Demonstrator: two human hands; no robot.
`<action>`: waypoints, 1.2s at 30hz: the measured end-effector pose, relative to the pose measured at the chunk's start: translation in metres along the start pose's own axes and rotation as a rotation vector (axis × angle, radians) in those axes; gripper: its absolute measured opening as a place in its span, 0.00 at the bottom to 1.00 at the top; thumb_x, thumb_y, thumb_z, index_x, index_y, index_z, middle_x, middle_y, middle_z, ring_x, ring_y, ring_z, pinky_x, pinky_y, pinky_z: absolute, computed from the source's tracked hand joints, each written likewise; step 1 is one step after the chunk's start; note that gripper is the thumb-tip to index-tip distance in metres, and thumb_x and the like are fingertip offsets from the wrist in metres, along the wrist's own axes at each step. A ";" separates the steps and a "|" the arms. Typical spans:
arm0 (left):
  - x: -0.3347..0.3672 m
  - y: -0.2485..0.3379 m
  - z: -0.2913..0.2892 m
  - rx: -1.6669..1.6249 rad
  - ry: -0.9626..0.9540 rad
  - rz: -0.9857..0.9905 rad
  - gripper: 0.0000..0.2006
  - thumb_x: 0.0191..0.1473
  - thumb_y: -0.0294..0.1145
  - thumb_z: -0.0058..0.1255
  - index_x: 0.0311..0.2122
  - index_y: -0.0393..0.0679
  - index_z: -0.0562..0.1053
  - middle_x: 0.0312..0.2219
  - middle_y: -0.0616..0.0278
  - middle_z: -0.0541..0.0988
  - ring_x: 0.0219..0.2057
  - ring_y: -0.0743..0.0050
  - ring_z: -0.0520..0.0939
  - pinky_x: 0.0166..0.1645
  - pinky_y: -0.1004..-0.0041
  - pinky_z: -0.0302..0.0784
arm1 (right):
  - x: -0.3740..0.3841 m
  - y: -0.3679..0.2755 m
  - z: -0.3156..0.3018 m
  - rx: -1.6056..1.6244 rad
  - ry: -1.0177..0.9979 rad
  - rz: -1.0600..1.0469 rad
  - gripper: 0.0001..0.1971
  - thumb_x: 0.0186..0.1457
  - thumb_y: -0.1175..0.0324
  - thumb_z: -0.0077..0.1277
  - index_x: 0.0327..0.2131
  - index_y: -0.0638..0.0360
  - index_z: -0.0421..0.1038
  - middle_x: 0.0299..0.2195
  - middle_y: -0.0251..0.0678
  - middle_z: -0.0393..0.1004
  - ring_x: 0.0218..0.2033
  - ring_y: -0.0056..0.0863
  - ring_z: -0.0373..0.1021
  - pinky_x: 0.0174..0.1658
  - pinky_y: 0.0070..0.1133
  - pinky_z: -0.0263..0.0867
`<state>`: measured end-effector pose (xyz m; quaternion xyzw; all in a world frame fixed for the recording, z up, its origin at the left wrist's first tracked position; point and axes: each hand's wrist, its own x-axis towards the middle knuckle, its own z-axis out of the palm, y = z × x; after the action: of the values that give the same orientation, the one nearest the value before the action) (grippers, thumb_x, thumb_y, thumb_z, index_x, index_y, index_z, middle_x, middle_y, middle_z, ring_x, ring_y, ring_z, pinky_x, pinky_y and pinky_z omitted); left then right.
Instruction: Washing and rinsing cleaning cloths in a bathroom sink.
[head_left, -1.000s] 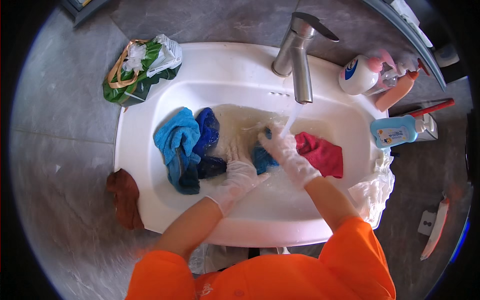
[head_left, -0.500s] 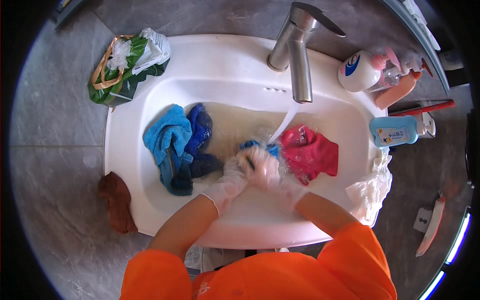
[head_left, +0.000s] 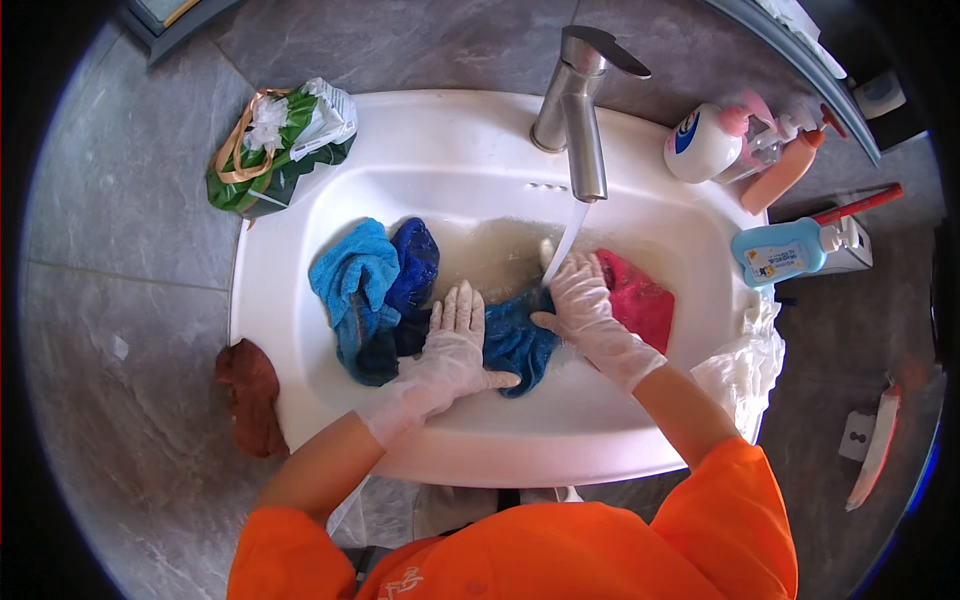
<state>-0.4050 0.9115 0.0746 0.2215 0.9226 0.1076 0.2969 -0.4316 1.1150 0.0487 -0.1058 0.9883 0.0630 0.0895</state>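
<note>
A wet teal-blue cloth (head_left: 520,345) lies rumpled, in loose folds, near the middle of the sink (head_left: 560,465), one end toward its front edge. A crumpled red cloth (head_left: 642,300), partly hidden, lies nearer the sink's right edge.

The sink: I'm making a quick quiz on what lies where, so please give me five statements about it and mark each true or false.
1. Water runs from the tap. True.
2. The red cloth lies outside the sink. False: the red cloth lies inside the sink, toward its right side.
3. A blue cloth lies between the left grip and the right grip. True.
4. The left grip is clenched into a fist. False: the left grip is open, with the thumb spread out.
5. The brown cloth is outside the basin, at the sink's left edge. True.
</note>
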 end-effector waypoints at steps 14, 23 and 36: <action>0.057 0.022 0.033 -0.231 -0.076 0.008 0.35 0.50 0.57 0.39 0.57 0.42 0.56 0.57 0.50 0.53 0.60 0.47 0.45 0.62 0.59 0.42 | 0.026 -0.033 0.011 0.561 0.200 -0.108 0.13 0.46 0.57 0.48 0.35 0.51 0.71 0.26 0.41 0.72 0.33 0.40 0.70 0.35 0.32 0.67; 0.049 0.016 0.023 -0.049 -0.158 -0.122 0.47 0.46 0.66 0.40 0.57 0.29 0.53 0.59 0.41 0.48 0.61 0.45 0.46 0.61 0.60 0.45 | -0.005 0.038 0.003 0.660 0.216 0.163 0.41 0.42 0.52 0.56 0.56 0.60 0.49 0.42 0.53 0.65 0.47 0.51 0.61 0.50 0.35 0.59; 0.117 -0.007 0.020 0.144 0.339 0.332 0.23 0.43 0.22 0.42 0.49 0.49 0.66 0.45 0.56 0.71 0.52 0.61 0.66 0.56 0.64 0.58 | -0.066 0.031 -0.055 0.251 -0.757 0.200 0.19 0.47 0.52 0.48 0.36 0.56 0.71 0.36 0.42 0.71 0.42 0.39 0.69 0.42 0.33 0.66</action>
<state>-0.4807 0.9624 -0.0019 0.3694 0.9155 0.1246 0.0997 -0.3836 1.1497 0.1186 0.0330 0.8911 -0.0150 0.4523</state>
